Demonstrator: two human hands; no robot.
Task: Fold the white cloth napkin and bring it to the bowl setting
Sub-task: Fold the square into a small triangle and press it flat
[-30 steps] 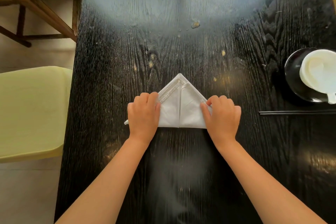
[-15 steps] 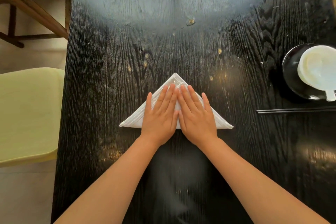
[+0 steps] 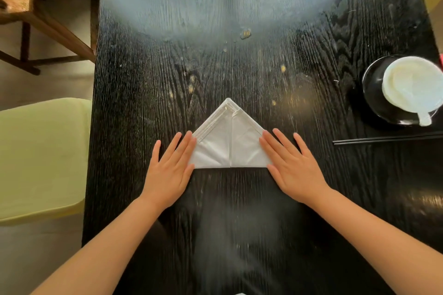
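The white cloth napkin [image 3: 226, 141] lies folded into a triangle on the black wooden table [image 3: 239, 67], apex pointing away from me, with a centre seam. My left hand [image 3: 170, 167] rests flat and open on its left corner, fingers spread. My right hand [image 3: 291, 166] lies flat and open on its right corner. Both corners are hidden under my palms. The bowl setting is at the right edge: a white bowl [image 3: 411, 84] with a white spoon [image 3: 424, 118] on a black plate [image 3: 374, 98], and black chopsticks [image 3: 386, 139] in front of it.
A pale green chair seat [image 3: 40, 158] stands at the table's left side. A wooden chair frame [image 3: 48, 24] is at the far left. Small crumbs [image 3: 245, 34] lie on the far part of the table.
My hands, pressed together on the napkin's middle half a second ago, have slid apart to its left and right corners. The napkin stays in place.
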